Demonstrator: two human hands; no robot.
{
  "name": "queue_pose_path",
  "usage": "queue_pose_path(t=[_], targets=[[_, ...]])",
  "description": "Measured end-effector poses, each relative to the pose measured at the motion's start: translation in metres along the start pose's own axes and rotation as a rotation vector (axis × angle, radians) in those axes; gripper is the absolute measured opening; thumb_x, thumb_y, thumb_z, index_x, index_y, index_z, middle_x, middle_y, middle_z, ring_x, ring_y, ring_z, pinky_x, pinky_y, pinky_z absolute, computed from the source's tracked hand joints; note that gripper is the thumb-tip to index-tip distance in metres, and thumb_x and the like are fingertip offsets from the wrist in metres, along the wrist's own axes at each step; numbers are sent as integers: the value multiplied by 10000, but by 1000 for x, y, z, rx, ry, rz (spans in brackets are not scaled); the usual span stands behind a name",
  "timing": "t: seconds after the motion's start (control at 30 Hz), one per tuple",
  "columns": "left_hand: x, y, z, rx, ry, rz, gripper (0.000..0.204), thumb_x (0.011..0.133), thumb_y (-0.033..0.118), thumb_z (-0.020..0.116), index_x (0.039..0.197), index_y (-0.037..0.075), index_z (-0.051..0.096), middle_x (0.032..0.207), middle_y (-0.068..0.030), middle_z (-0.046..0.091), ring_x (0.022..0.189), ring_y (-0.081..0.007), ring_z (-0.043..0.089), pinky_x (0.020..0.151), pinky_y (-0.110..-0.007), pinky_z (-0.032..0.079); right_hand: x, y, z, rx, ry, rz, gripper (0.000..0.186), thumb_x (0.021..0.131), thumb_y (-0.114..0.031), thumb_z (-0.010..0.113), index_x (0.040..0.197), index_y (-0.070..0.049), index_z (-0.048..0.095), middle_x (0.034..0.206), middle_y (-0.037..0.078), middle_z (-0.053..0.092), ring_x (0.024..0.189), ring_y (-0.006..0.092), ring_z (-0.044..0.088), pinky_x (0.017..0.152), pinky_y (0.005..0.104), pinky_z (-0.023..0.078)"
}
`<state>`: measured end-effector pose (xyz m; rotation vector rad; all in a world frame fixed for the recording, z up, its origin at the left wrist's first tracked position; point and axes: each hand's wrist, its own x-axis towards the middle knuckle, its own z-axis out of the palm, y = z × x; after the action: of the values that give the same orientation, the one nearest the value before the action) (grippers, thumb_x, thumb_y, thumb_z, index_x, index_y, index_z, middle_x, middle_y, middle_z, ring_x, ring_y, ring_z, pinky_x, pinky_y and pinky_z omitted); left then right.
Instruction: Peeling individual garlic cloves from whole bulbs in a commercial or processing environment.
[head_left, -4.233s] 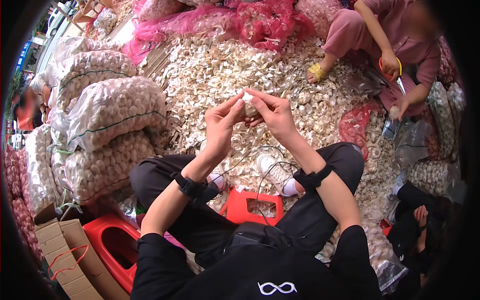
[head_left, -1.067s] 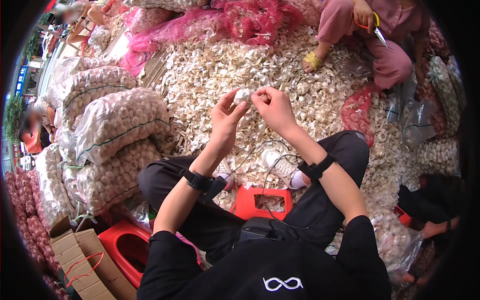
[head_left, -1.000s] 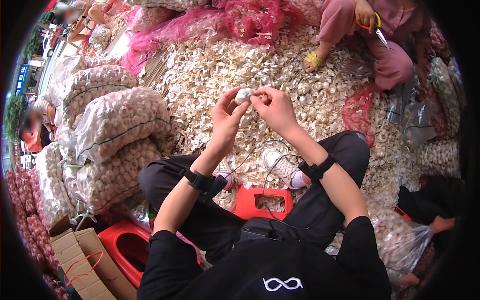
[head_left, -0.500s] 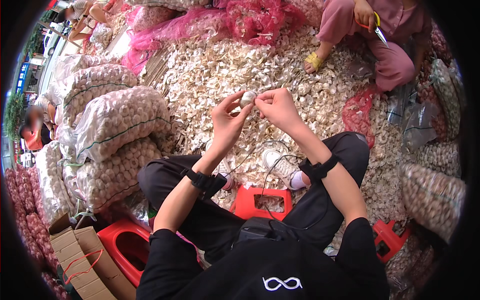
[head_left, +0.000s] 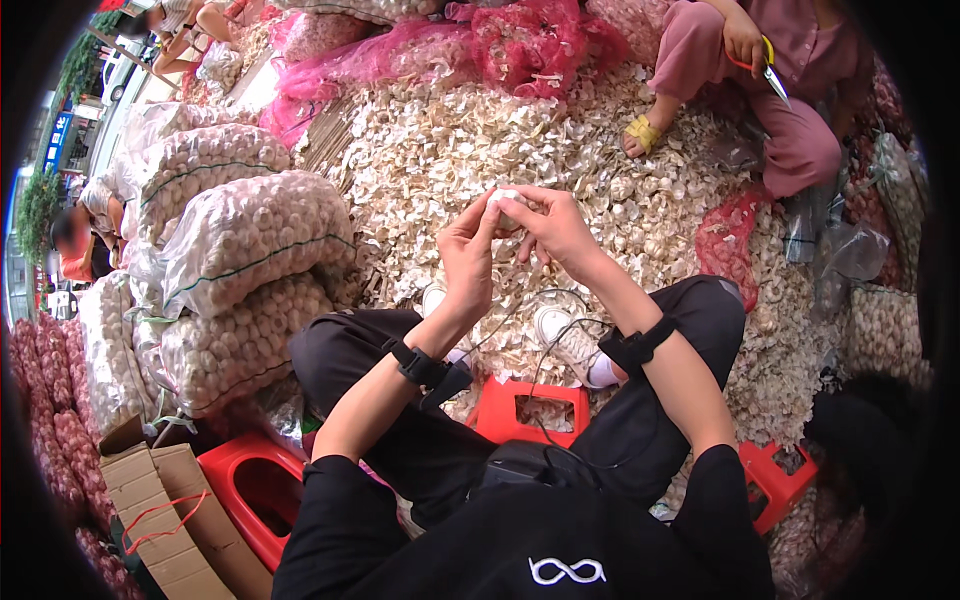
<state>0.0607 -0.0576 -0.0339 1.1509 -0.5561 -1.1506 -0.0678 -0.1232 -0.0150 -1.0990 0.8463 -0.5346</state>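
Observation:
A whitish garlic bulb is held between both hands, above the thick layer of peeled skins. My left hand grips it from the left, thumb and fingers closed against it. From the right, my right hand has its thumb and forefinger on the bulb, while its lower fingers curl beneath. The fingers cover much of the bulb. Dark straps circle both my wrists.
Papery garlic skins cover the ground. Full garlic sacks are stacked at left, beside a red stool and cardboard. At upper right sits a person holding yellow-handled scissors. Pink netting lies at the back.
My right hand has shifted from pinching the bulb's right side to reaching over it, its lower fingers now extending below. The view has shifted slightly. A dark shape has appeared at lower right.

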Motion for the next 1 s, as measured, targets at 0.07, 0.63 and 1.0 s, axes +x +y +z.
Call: queue_pose_path(t=[0.07,0.63,1.0], targets=[[2,5,-2,80,58,50,274,976,187,566,1114,-28,666,887,-40,679,743,-66,582,662,-225,473,2,3,4,139,29,-15,406,886,-283,672,1173,0,629,842,102,692,567,133,668,406,200,470],[10,15,0,104,-25,15,344,976,207,568,1212,-41,605,904,-32,665,780,-63,581,667,-215,473,-1,9,14,329,125,-115,427,916,-226,646,1280,-18,561,889,93,690,706,161,701,529,222,548],[5,11,-4,58,3,-50,315,981,229,562,1122,-38,653,834,-20,659,731,-57,580,662,-210,465,-2,3,16,179,74,-178,366,969,-222,562,1263,-4,564,895,74,687,749,161,704,521,227,552]])
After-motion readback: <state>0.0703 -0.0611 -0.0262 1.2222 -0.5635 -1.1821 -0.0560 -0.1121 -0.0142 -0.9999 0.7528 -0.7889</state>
